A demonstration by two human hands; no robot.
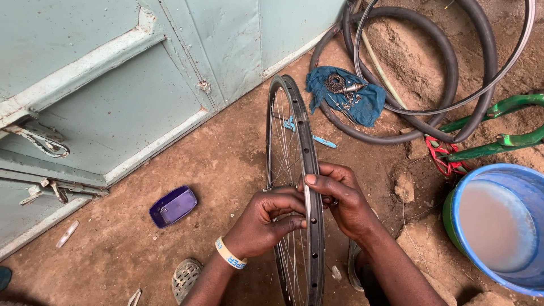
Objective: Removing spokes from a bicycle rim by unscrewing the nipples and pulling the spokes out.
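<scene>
Both hands' grips clamped on upright bicycle wheel rim point(306, 170), left hand point(263, 224), right hand point(343, 198) opposite.

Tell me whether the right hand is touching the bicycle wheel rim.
Touching. The head view shows the right hand wrapped over the bicycle wheel rim, thumb pressed on its inner face, with no gap visible.

A pale green metal door point(113, 85) fills the upper left of the frame. On the dirt floor point(226, 164) at lower left lies a small purple tray point(173, 205), with a grey sandal point(185, 277) below it. At upper centre a blue cloth point(362, 105) carries a bicycle sprocket point(334, 83). Black tyres point(447, 68) loop across the upper right. A green bicycle frame point(498, 144) lies at the right edge, above a blue bucket point(524, 187) of cloudy water.
</scene>
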